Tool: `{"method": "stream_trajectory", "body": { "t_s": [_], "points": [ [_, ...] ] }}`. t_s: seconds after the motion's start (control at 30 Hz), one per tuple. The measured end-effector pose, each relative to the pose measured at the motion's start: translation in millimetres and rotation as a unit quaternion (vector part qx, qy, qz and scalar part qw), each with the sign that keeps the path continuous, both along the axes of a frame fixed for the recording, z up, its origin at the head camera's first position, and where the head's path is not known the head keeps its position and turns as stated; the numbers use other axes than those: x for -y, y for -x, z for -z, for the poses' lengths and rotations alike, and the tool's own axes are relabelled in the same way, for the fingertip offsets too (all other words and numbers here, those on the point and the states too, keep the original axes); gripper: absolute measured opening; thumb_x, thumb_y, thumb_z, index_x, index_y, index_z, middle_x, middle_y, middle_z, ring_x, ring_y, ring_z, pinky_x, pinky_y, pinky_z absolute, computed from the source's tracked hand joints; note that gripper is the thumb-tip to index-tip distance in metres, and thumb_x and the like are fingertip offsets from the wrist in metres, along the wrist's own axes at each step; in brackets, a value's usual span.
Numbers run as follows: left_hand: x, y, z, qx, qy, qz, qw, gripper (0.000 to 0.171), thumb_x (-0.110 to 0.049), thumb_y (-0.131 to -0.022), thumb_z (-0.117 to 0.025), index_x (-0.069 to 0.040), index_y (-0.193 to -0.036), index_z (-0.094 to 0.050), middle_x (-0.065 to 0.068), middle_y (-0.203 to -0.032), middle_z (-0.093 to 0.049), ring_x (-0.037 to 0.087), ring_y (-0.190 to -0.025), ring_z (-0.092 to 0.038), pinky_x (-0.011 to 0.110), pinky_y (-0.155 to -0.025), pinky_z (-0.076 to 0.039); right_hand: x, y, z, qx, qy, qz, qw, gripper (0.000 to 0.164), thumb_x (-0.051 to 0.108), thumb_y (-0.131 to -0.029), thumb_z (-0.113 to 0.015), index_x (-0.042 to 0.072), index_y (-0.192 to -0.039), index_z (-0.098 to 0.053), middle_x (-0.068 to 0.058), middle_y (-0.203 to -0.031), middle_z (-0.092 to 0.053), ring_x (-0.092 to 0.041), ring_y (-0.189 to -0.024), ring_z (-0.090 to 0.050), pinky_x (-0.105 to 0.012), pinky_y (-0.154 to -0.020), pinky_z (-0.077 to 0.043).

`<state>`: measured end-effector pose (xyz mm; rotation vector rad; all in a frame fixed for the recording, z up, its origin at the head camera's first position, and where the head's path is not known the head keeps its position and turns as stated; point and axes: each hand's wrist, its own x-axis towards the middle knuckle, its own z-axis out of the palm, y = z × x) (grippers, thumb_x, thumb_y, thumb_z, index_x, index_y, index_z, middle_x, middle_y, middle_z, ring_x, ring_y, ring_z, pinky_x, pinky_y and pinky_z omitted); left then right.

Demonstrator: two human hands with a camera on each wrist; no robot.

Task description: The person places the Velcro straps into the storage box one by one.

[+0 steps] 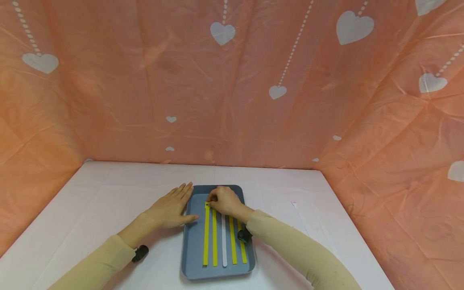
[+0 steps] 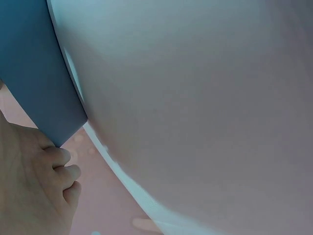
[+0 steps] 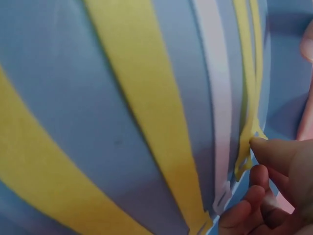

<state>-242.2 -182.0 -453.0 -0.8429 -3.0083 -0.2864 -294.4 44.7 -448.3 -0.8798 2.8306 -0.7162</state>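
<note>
A blue-grey tray [image 1: 193, 249] lies on the table with several flat strips side by side in it. At the left of the row is a yellow strip [image 1: 206, 241] with a slotted head; a second yellow strip [image 1: 215, 245] lies beside it. A white strip [image 1: 224, 245] sits mid-row, with more yellow strips to its right. My right hand [image 1: 225, 200] reaches over the tray's far half, its thumb and fingers pinching the slotted head of the leftmost yellow strip. My left hand [image 1: 170, 209] rests at the tray's left rim, fingers straight, thumb reaching over the edge.
The white-covered table [image 1: 127, 193] runs back to an orange-pink cloth wall [image 1: 203, 100] with white hearts. Right of the tray, a small pale tag with a thin line [image 1: 294, 204] lies on the table. My right sleeve [image 1: 301, 245] crosses above the tray's right side.
</note>
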Motion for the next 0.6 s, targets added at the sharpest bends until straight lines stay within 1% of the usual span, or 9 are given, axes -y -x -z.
{"method": "stream_trajectory", "body": {
  "t_s": [0.3, 0.6],
  "points": [
    [0.0, 0.3, 0.2, 0.006, 0.002, 0.000, 1.0000, 0.100, -0.061, -0.098, -0.059, 0.014, -0.157, -0.028, 0.030, -0.166, -0.026, 0.047, -0.153, -0.026, 0.058, -0.123, -0.027, 0.8, 2.0, 4.0, -0.010, -0.011, 0.004, 1.000, 0.008, 0.014, -0.095, -0.077, 0.010, -0.100, -0.082, 0.002, -0.085, -0.071, -0.005, -0.071, -0.059, -0.020, -0.064, -0.049],
    [-1.7, -0.5, -2.5, 0.002, 0.000, 0.005, 1.0000, 0.101, -0.062, -0.098, -0.059, 0.015, -0.155, -0.030, 0.031, -0.164, -0.028, 0.049, -0.152, -0.028, 0.059, -0.122, -0.029, -0.6, 1.3, 2.2, -0.007, -0.008, 0.012, 1.000, 0.010, 0.011, -0.095, -0.076, 0.012, -0.103, -0.081, 0.003, -0.085, -0.067, -0.005, -0.070, -0.055, -0.020, -0.063, -0.047]
  ]
}}
